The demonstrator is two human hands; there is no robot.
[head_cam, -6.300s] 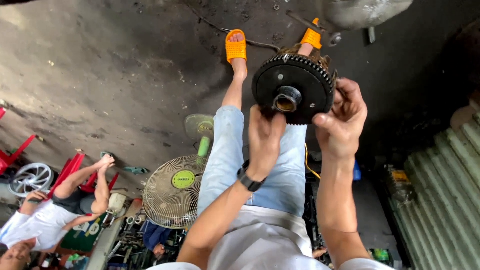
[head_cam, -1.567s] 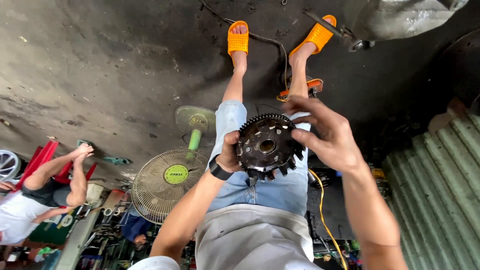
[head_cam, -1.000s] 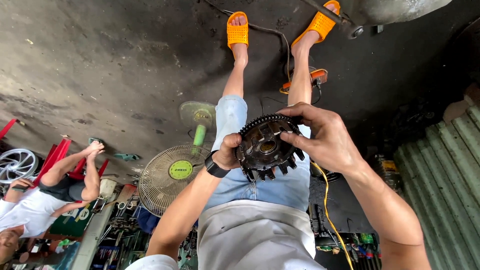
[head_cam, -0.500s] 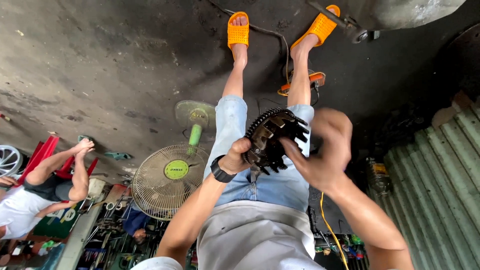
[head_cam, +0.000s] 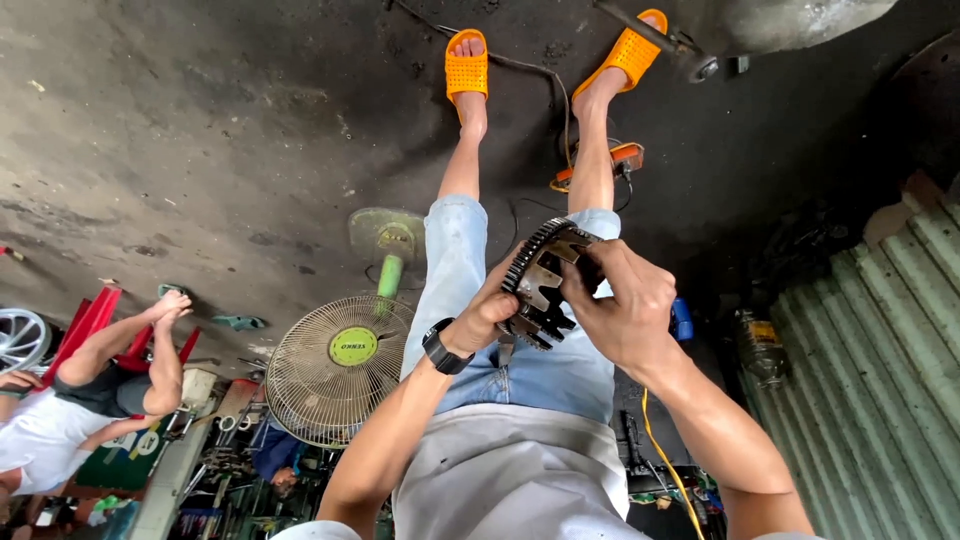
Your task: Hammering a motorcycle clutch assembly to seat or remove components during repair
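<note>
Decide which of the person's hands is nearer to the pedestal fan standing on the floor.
Left. The left hand holds the toothed metal gear on the side toward the pedestal fan; the right hand grips the gear's far side.

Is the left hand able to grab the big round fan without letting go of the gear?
Probably not. The left hand is holding the toothed gear with the right hand, and the fan stands apart, off to the side on the floor.
</note>
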